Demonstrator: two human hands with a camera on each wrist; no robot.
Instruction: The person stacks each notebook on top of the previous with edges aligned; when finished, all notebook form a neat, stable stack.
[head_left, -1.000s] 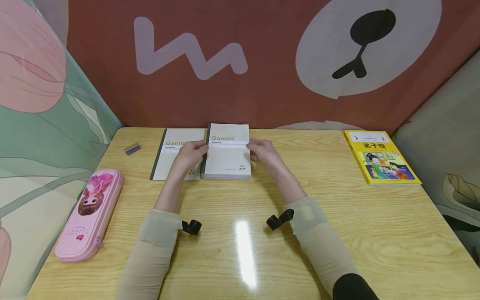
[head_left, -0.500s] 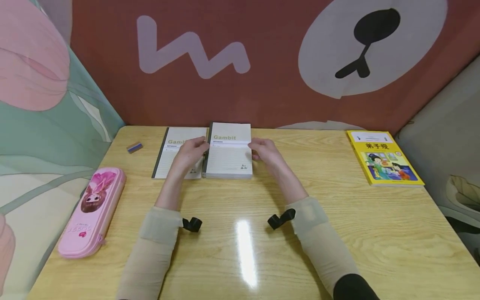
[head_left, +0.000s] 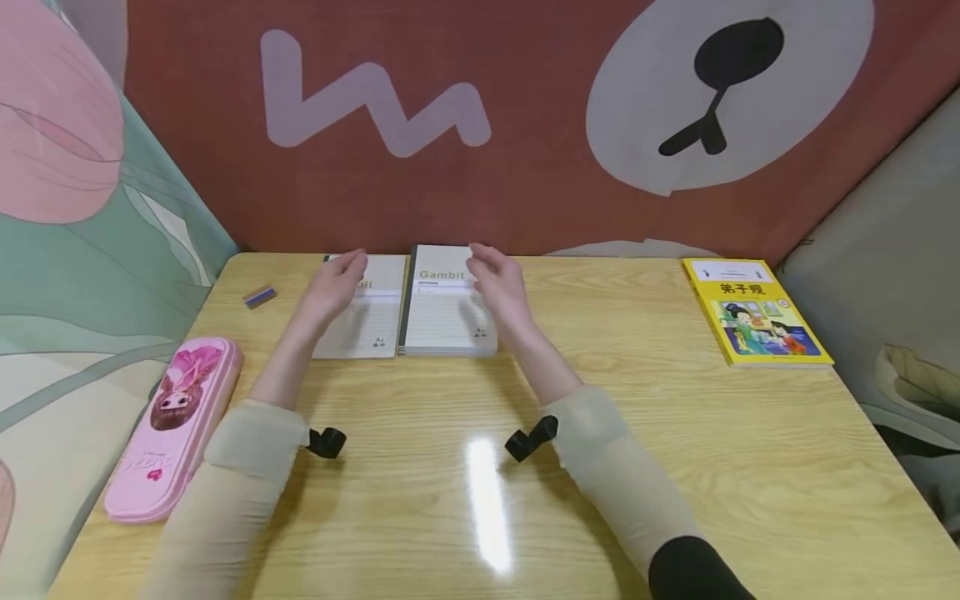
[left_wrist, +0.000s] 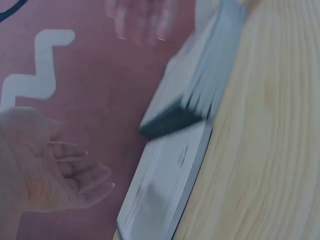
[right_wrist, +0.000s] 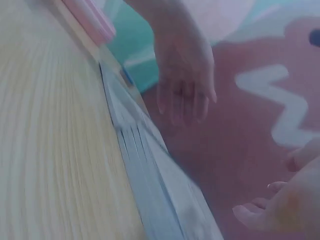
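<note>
Two piles of white Gambit notebooks lie side by side at the table's back edge. The right one is a thick stack of notebooks (head_left: 442,321) with a dark spine; the left notebook pile (head_left: 363,325) is lower. My left hand (head_left: 330,287) hovers over the left pile with relaxed fingers and holds nothing. Over the right side of the stack hangs my right hand (head_left: 498,287), its fingers loosely bent and holding nothing. In the left wrist view the left hand (left_wrist: 65,170) is apart from the notebooks, and the right wrist view shows the right hand (right_wrist: 280,200) raised beside the stack.
A pink pencil case (head_left: 172,429) lies at the left table edge, with a small eraser-like block (head_left: 259,297) behind it. A yellow picture-cover book (head_left: 757,312) lies at the back right. A printed cloth wall (head_left: 525,200) rises behind the table.
Both hands have let go of the notebook stack's sides and lifted. The left hand has moved left over the lower pile; the right has risen over the stack's edge. The notebooks stay put.
</note>
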